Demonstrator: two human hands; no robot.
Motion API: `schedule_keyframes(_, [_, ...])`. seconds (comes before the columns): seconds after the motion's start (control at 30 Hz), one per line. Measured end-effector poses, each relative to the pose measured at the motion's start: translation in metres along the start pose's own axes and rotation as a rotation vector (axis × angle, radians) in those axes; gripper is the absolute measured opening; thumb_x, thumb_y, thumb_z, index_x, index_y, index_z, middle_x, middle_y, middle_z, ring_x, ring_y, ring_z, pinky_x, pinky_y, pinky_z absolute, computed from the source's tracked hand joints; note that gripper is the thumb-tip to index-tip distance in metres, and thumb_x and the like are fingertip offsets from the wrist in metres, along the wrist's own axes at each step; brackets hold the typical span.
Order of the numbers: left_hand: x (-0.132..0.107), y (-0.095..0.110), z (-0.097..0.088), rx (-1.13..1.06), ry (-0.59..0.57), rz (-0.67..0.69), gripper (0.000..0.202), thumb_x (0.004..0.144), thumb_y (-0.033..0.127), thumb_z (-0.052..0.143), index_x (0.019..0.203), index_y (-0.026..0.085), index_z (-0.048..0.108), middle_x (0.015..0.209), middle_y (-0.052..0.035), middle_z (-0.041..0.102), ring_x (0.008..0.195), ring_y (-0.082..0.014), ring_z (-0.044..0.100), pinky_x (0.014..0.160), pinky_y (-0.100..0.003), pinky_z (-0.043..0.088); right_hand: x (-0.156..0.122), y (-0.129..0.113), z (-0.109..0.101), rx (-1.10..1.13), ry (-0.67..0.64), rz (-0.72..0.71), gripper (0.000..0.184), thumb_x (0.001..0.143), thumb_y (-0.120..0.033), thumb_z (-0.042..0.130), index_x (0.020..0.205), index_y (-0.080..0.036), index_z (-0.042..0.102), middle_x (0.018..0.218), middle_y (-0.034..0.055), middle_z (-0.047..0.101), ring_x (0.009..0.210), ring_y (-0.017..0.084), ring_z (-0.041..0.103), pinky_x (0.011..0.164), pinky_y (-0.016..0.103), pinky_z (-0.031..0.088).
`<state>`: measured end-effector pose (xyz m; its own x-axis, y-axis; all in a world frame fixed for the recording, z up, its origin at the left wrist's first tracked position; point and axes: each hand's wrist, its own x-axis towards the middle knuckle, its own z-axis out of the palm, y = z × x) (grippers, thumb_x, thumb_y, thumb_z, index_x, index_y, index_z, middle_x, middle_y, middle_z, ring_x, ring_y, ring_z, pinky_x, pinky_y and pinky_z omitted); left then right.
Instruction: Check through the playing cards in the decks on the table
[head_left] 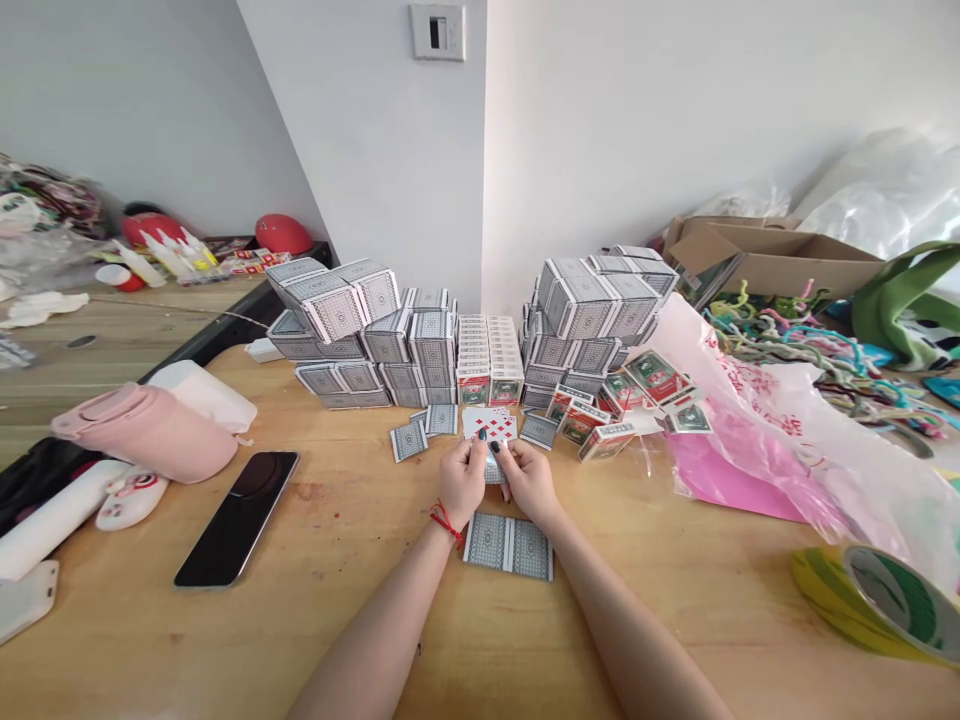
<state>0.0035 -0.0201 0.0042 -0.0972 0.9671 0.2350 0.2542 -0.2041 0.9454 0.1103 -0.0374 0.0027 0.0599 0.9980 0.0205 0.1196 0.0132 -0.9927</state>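
Observation:
My left hand (pixel 460 482) and my right hand (pixel 527 480) meet at the middle of the wooden table (pixel 360 620). Both pinch a small fan of playing cards (pixel 491 427) with red diamond faces showing. A red string circles my left wrist. Two face-down card piles (pixel 509 546) lie side by side between my forearms. Beyond my fingers, loose face-down cards (pixel 409 440) lie on the table. Behind them rise stacks of boxed card decks (pixel 420 345), with another stack (pixel 592 320) to the right.
A black phone (pixel 238 516) lies at the left beside a pink pouch (pixel 150 432). Pink and clear plastic bags (pixel 757 440) spread at the right, near a tape roll (pixel 885 600) and a cardboard box (pixel 772 255). Opened deck boxes (pixel 637 400) are scattered.

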Motion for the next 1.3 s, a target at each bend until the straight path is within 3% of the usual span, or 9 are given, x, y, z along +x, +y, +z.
schedule_keyframes(0.13, [0.005,-0.001,-0.002,0.001,0.083,-0.036,0.038,0.08,0.042,0.042,0.052,0.018,0.034,0.049,0.0045,0.034,0.05,-0.0083,0.033,0.049,-0.021,0.028,0.005,0.001,-0.002,0.148,-0.036,-0.016,0.036,0.073,-0.056,0.051,0.072,-0.02,0.046,0.038,-0.0074,0.046,0.031,0.01,0.042,0.035,0.022,0.034])
schedule_keyframes(0.27, [0.006,-0.003,-0.002,-0.123,-0.084,-0.072,0.033,0.08,0.042,0.044,0.059,0.018,0.039,0.05,0.0056,0.037,0.046,-0.0076,0.037,0.047,-0.02,0.03,0.008,0.002,-0.006,0.201,0.038,-0.004,0.033,0.075,-0.052,0.051,0.074,-0.019,0.047,0.04,-0.0056,0.05,0.033,0.01,0.045,0.038,0.022,0.038])
schedule_keyframes(0.37, [0.003,-0.005,-0.001,-0.079,-0.187,-0.037,0.033,0.079,0.04,0.047,0.057,0.018,0.038,0.048,0.0056,0.038,0.046,-0.0076,0.038,0.047,-0.02,0.029,0.009,0.002,-0.009,0.193,0.073,0.016,0.033,0.075,-0.051,0.052,0.078,-0.018,0.05,0.043,-0.0038,0.053,0.035,0.011,0.047,0.04,0.023,0.04])
schedule_keyframes(0.57, [0.004,-0.005,-0.004,0.118,-0.025,0.013,0.039,0.08,0.041,0.043,0.049,0.018,0.033,0.044,0.0048,0.034,0.045,-0.0078,0.032,0.047,-0.022,0.023,0.01,0.002,-0.011,0.168,0.023,0.053,0.036,0.073,-0.053,0.052,0.078,-0.017,0.054,0.044,-0.002,0.055,0.037,0.011,0.049,0.041,0.024,0.042])
schedule_keyframes(0.7, [0.011,-0.008,-0.009,0.187,0.017,-0.052,0.042,0.079,0.045,0.043,0.048,0.017,0.043,0.044,0.0015,0.046,0.045,-0.0095,0.041,0.048,-0.022,0.027,0.011,0.003,-0.011,0.176,0.026,0.062,0.035,0.074,-0.053,0.051,0.075,-0.018,0.053,0.044,-0.0027,0.055,0.037,0.011,0.048,0.04,0.023,0.04])
schedule_keyframes(0.9, [0.017,-0.013,-0.012,0.145,0.097,-0.161,0.037,0.077,0.046,0.046,0.054,0.018,0.052,0.039,0.0029,0.045,0.041,-0.0106,0.043,0.048,-0.022,0.031,0.012,0.005,-0.012,0.144,-0.006,0.041,0.031,0.075,-0.049,0.051,0.075,-0.017,0.054,0.045,-0.0028,0.055,0.037,0.01,0.047,0.039,0.021,0.037])
schedule_keyframes(1.03, [0.017,-0.013,-0.011,0.143,0.149,-0.128,0.029,0.075,0.039,0.048,0.055,0.018,0.046,0.045,0.0044,0.045,0.047,-0.01,0.042,0.05,-0.021,0.031,0.012,0.008,-0.012,0.048,-0.107,0.052,0.027,0.075,-0.044,0.052,0.076,-0.017,0.055,0.052,-0.0015,0.057,0.041,0.01,0.048,0.041,0.022,0.038])
schedule_keyframes(1.17, [0.017,-0.014,-0.011,0.173,0.124,-0.086,0.03,0.074,0.033,0.047,0.05,0.018,0.037,0.048,0.0047,0.041,0.05,-0.0091,0.038,0.052,-0.02,0.028,0.01,-0.002,-0.017,-0.2,-0.263,0.025,0.028,0.068,-0.041,0.06,0.083,-0.017,0.058,0.065,0.001,0.059,0.056,0.013,0.053,0.052,0.025,0.043])
schedule_keyframes(1.3, [0.016,-0.014,-0.009,0.174,0.097,-0.086,0.029,0.074,0.031,0.047,0.05,0.017,0.037,0.049,0.0051,0.04,0.05,-0.0086,0.037,0.052,-0.02,0.027,-0.003,-0.027,-0.029,-0.599,-0.535,-0.085,0.066,0.049,-0.04,0.076,0.108,-0.022,0.055,0.096,0.0072,0.058,0.09,0.023,0.052,0.078,0.037,0.043])
